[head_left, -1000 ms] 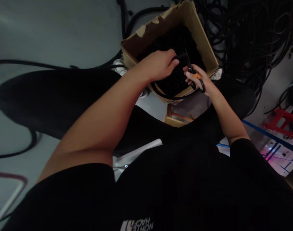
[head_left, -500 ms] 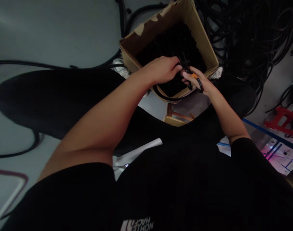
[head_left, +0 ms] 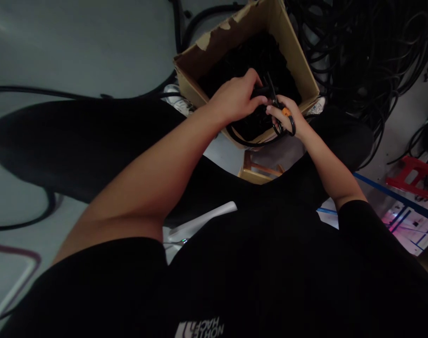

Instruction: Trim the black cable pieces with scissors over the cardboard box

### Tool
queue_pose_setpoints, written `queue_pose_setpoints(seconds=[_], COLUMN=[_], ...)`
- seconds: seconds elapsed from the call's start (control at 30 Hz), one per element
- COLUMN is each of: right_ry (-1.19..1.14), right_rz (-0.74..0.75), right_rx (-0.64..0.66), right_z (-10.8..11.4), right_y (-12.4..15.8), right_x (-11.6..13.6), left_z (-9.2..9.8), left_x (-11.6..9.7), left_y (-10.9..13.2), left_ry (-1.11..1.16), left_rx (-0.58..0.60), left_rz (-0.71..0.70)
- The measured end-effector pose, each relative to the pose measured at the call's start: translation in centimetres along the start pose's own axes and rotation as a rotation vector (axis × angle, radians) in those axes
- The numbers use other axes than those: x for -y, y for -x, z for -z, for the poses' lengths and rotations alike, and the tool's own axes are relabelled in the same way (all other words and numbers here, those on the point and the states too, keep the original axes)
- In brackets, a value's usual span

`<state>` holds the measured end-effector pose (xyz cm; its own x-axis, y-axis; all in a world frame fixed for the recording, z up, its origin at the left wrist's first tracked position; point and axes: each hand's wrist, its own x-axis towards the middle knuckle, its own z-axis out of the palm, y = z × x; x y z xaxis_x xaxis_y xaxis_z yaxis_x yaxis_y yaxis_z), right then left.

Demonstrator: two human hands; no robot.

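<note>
Cardboard box (head_left: 298,70) at upper centre of the frame, open at the top, the upper edge of one wall torn at upper left, packed with a dark mass of black cable (head_left: 245,58). Wooden stool (head_left: 259,174) just below the box, most likely its support, with dark-trousered legs (head_left: 76,141) to either side and a white shoe (head_left: 174,96) just beside the box's left corner.

Left hand (head_left: 235,99) over the middle of the box, closed in a firm grip around a strand (head_left: 244,140) of that cable, knuckles up. Right hand (head_left: 283,117) just beside it, narrow and curled, fingers (head_left: 275,109) through the loops of black-handled scissors (head_left: 291,124), orange pivot (head_left: 286,111) showing, blades (head_left: 272,89) pointing up toward the left fist. Strand looping down along the box's near edge, apart from the heap, a placement that seems to bring it within reach of the blades. Contact between blades and cable hard to make out: black on black in dim light, though probably touching.

Heavy tangle of black cables (head_left: 362,47) at upper right, against the box. Red plastic stool (head_left: 413,178) at far right, blue tape (head_left: 386,188) on the floor running toward it.
</note>
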<state>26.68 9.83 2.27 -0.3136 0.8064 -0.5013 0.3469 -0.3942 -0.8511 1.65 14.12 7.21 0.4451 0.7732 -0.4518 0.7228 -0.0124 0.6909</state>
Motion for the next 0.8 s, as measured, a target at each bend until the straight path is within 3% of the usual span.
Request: queue_pose_setpoints(seconds=[0.23,0.47,0.63,0.8], right_ry=[0.013,0.065,0.090,0.085], right_rz=[-0.043,-0.047,-0.055,-0.051], right_rx=[0.023,0.006,0.055,0.080], right_z=[0.3,0.5,0.9,1.5], right_y=[-0.4,0.2,-0.1,0.5], right_x=[0.1,1.4,0.9,1.6], left_z=[0.2,0.4,-0.3,0.7], left_x=[-0.9,-1.2,-1.0,-0.1], left_y=[0.3,0.4,0.1,-0.3], left_ry=[0.039,0.008,-0.015,0.003], left_rx=[0.085,0.074,0.097,0.140], left_rz=[-0.031,0.014,0.014,0.017])
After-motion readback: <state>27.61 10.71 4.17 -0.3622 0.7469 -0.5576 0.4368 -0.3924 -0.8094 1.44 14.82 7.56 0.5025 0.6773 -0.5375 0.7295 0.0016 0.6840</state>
